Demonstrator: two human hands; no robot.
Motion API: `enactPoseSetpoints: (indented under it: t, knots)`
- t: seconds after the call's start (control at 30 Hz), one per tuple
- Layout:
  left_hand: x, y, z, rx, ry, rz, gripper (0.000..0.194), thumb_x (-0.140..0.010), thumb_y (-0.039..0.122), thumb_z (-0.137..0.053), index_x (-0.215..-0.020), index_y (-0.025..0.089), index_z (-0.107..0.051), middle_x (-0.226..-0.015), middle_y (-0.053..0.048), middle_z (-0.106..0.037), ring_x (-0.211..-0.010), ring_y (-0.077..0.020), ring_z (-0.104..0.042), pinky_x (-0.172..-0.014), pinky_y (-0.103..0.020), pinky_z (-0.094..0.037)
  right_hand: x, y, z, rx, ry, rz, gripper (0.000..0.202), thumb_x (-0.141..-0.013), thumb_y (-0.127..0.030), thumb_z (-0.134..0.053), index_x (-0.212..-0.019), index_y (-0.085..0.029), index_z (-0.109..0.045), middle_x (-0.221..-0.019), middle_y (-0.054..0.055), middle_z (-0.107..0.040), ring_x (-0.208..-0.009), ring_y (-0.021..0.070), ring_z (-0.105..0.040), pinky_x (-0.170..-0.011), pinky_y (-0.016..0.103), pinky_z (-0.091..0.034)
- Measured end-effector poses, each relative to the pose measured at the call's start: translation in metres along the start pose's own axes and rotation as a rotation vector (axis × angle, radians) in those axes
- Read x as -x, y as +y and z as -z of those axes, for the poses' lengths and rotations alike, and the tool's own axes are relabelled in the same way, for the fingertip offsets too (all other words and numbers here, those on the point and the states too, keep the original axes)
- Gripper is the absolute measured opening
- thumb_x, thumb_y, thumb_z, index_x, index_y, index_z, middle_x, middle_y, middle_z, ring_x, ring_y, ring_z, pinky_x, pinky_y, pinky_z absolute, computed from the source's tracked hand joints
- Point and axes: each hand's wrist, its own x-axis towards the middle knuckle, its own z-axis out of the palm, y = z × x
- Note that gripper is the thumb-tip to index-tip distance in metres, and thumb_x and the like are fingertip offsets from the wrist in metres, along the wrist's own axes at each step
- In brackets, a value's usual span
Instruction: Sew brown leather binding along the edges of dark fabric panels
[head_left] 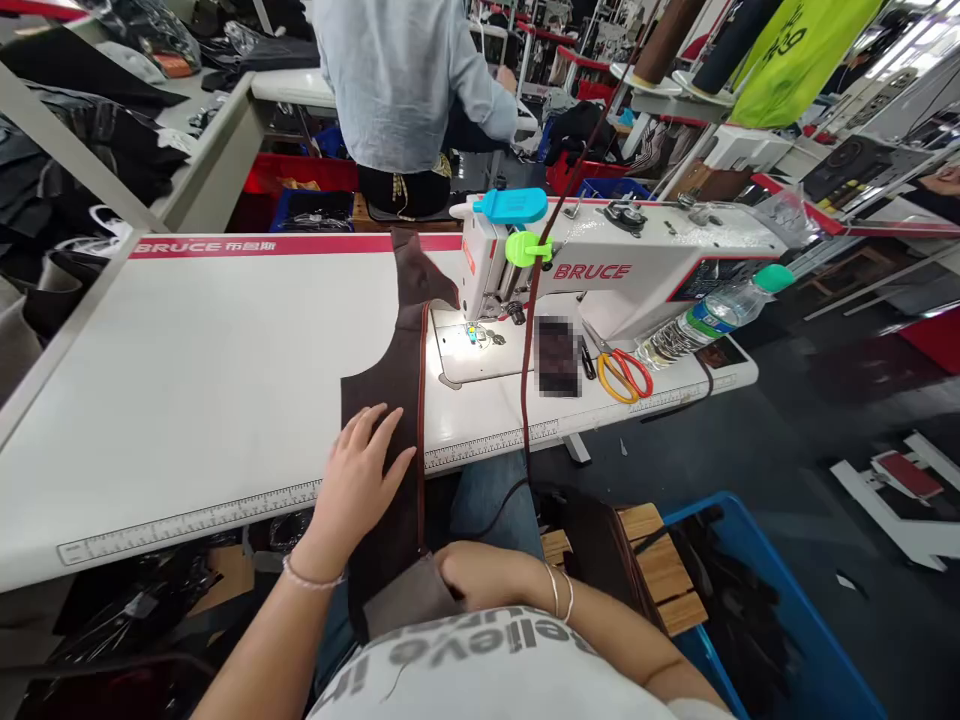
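Left hand point(361, 478) flat, right hand point(466, 572) lower

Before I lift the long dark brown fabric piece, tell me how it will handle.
The long dark brown fabric piece is probably floppy: it bends over the edge of the white sewing table toward the lap. Looking thin, it is likely light for its size. Pushed, it may slide, since that table looks smooth.

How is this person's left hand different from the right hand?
The left hand is spread flat on the brown cloth; the right hand looks curled, its fingers mostly hidden.
The left hand reaches over the tabletop; the right hand is down near the lap.
The left hand's wrist wears one bracelet; the right hand's wrist has two thin bands.
Both are bare and at the same cloth.
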Motion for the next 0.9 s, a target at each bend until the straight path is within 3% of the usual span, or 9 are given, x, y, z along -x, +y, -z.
enactPoseSetpoints:
  t: [0.07,0.17,0.3,0.43,0.53,0.63,0.73,0.8,0.9]
  knots:
    - [-0.005,-0.003,-0.012,-0.119,-0.018,-0.021,0.042,-0.095,0.040,-0.049,-0.129,0.017,-0.055,-0.136,-0.015,-0.055,-0.133,-0.0357,-0.043,-0.107,-0.054,-0.036,0.002,0.000,0.010,0.034,-0.154,0.028,0.016,-0.081,-0.018,-0.065,-0.068,-0.017,-0.073,-0.063,-0.002,-0.068,-0.062,0.0151,-0.064,-0.056,0.022,-0.050]
    - [-0.005,-0.003,-0.019,-0.160,-0.002,-0.034,0.031,-0.097,0.036,-0.045,-0.114,0.017,-0.062,-0.118,-0.011,-0.066,-0.115,-0.0303,-0.055,-0.097,-0.047,-0.042,-0.003,0.000,0.029,0.143,-0.281,0.100,0.008,-0.083,-0.018,-0.065,-0.081,-0.017,-0.074,-0.075,0.001,-0.070,-0.069,0.0142,-0.064,-0.067,0.024,-0.051]
    - [0.003,0.008,-0.008,-0.121,-0.091,-0.036,0.026,-0.097,0.031,-0.043,-0.095,0.016,-0.064,-0.090,-0.009,-0.068,-0.092,-0.0262,-0.059,-0.080,-0.038,-0.045,-0.017,-0.002,0.045,0.157,0.070,0.076,0.014,-0.090,-0.022,-0.057,-0.097,-0.019,-0.069,-0.086,0.005,-0.070,-0.078,0.0163,-0.064,-0.072,0.029,-0.053]
    - [0.020,0.027,0.004,0.069,-0.521,-0.049,0.020,-0.093,0.024,-0.047,-0.083,0.019,-0.063,-0.079,-0.005,-0.066,-0.077,-0.0202,-0.059,-0.067,-0.030,-0.042,-0.038,-0.001,0.048,0.072,0.302,0.064,0.021,-0.090,-0.028,-0.057,-0.107,-0.019,-0.062,-0.102,0.008,-0.070,-0.085,0.0172,-0.065,-0.073,0.029,-0.056]
    - [0.038,0.043,-0.001,0.289,-0.785,-0.095,0.015,-0.087,0.019,-0.052,-0.080,0.020,-0.066,-0.079,-0.002,-0.067,-0.074,-0.0156,-0.060,-0.065,-0.025,-0.041,-0.056,-0.003,0.048,0.151,0.334,0.053,0.030,-0.089,-0.030,-0.058,-0.117,-0.020,-0.057,-0.116,0.010,-0.066,-0.078,0.0156,-0.065,-0.070,0.031,-0.057]
    - [0.054,0.052,-0.014,0.394,-0.919,-0.150,0.013,-0.081,0.016,-0.055,-0.075,0.020,-0.067,-0.075,0.000,-0.066,-0.068,-0.0139,-0.059,-0.061,-0.024,-0.038,-0.076,-0.012,0.047,0.376,0.379,0.052,0.042,-0.088,-0.033,-0.060,-0.127,-0.020,-0.052,-0.125,0.013,-0.061,-0.082,0.0196,-0.066,-0.075,0.036,-0.057]
    - [0.060,0.056,-0.023,0.406,-0.970,-0.171,0.013,-0.075,0.013,-0.055,-0.073,0.020,-0.066,-0.072,0.000,-0.064,-0.064,-0.0129,-0.056,-0.058,-0.023,-0.035,-0.096,-0.022,0.047,0.555,0.432,-0.003,0.056,-0.089,-0.044,-0.059,-0.136,-0.016,-0.045,-0.131,0.019,-0.055,-0.107,0.0302,-0.063,-0.077,0.040,-0.057]
    - [0.059,0.056,-0.023,0.386,-0.976,-0.161,0.012,-0.073,0.013,-0.055,-0.072,0.019,-0.065,-0.070,0.000,-0.063,-0.062,-0.0124,-0.055,-0.056,-0.023,-0.034,-0.109,-0.026,0.047,0.597,0.430,-0.068,0.062,-0.091,-0.049,-0.056,-0.140,-0.014,-0.041,-0.128,0.021,-0.057,-0.111,0.0331,-0.062,-0.078,0.041,-0.056]
    - [0.052,0.055,-0.015,0.377,-0.995,-0.127,0.009,-0.077,0.019,-0.059,-0.071,0.020,-0.066,-0.069,0.001,-0.064,-0.062,-0.0125,-0.056,-0.057,-0.023,-0.036,-0.120,-0.024,0.050,0.553,0.403,-0.152,0.062,-0.090,-0.038,-0.060,-0.142,-0.012,-0.040,-0.117,0.020,-0.064,-0.108,0.0340,-0.063,-0.084,0.045,-0.055]
